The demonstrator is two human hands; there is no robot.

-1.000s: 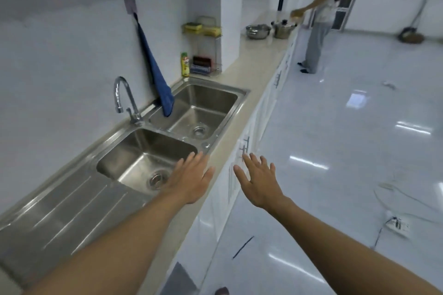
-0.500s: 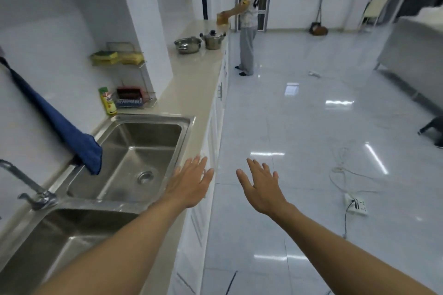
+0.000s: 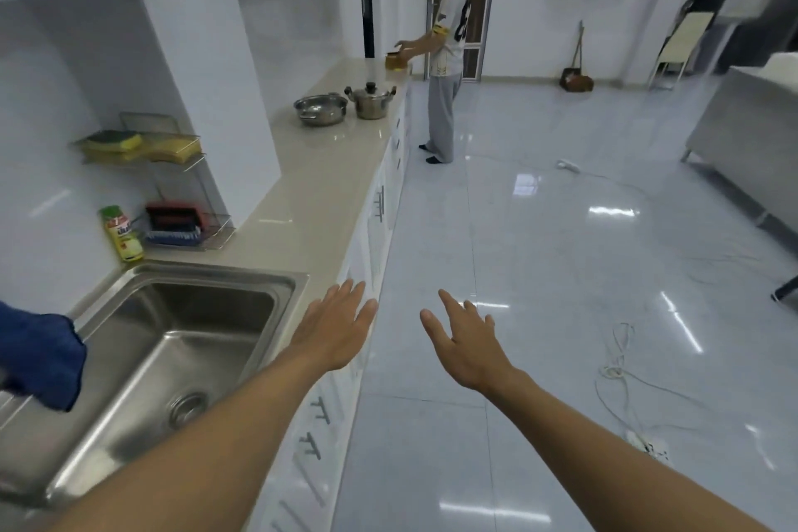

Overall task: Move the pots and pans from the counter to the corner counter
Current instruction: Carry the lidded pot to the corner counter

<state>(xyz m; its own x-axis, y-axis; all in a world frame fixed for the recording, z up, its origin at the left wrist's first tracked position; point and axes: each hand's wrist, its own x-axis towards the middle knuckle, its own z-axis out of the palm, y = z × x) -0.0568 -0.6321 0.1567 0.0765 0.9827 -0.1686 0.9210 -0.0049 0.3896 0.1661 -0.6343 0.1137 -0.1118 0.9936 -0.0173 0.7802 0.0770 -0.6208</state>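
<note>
Counter [image 3: 319, 168] holds one pot [image 3: 371, 102], one pan [image 3: 320, 110]; left hand [image 3: 334, 330], right hand [image 3: 464, 348] outstretched.

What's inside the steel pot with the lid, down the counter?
Nothing of its inside shows: the lid with its dark knob covers the pot. The open pan beside it shows only bare steel wall.

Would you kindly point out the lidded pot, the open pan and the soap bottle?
lidded pot [image 3: 371, 108]: head view, its side wall.
open pan [image 3: 321, 117]: head view, its outer wall.
soap bottle [image 3: 124, 238]: head view, its label.
</note>
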